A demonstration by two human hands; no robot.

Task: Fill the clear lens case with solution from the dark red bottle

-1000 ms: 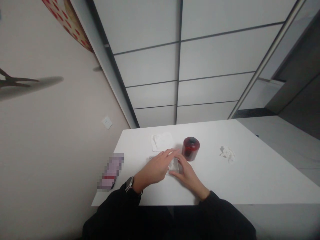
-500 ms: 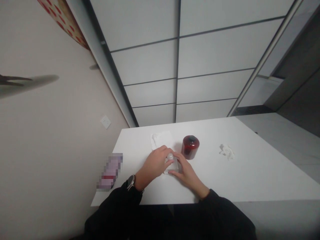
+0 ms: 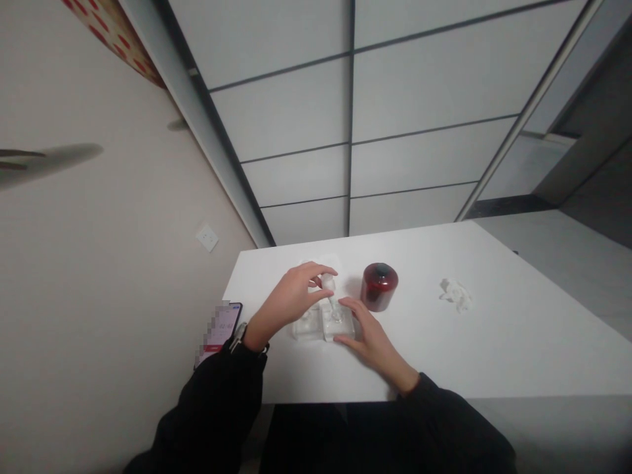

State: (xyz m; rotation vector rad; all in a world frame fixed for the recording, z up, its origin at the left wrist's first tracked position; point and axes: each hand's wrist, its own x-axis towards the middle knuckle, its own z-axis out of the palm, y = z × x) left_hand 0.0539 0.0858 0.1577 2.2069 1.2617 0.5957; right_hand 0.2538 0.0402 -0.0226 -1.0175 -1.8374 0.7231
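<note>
My left hand [image 3: 296, 293] is closed, its thumb and fingers gripping a whitish, see-through stopper [image 3: 328, 283] with a narrow stem below it. The stopper is raised above a clear square glass bottle [image 3: 340, 327], whose round opening shows on top. Thumb and fingers of my right hand [image 3: 365, 332] clasp this bottle from its right side on the white table. Beside it on the left, partly below my left hand, stands a second clear square container [image 3: 309, 327]. I cannot make out whether either one holds liquid.
A dark red jar [image 3: 379, 289] with a dark top stands just beyond my right hand. Farther right lies a crumpled white tissue [image 3: 455, 294]. A phone [image 3: 224, 329] with a partly blurred screen rests at the left edge of the white table [image 3: 494, 342], near the wall.
My left hand has lifted the stopper up and away from the bottle. My right hand stays on the bottle. The second clear container now shows, and my view has shifted slightly.
</note>
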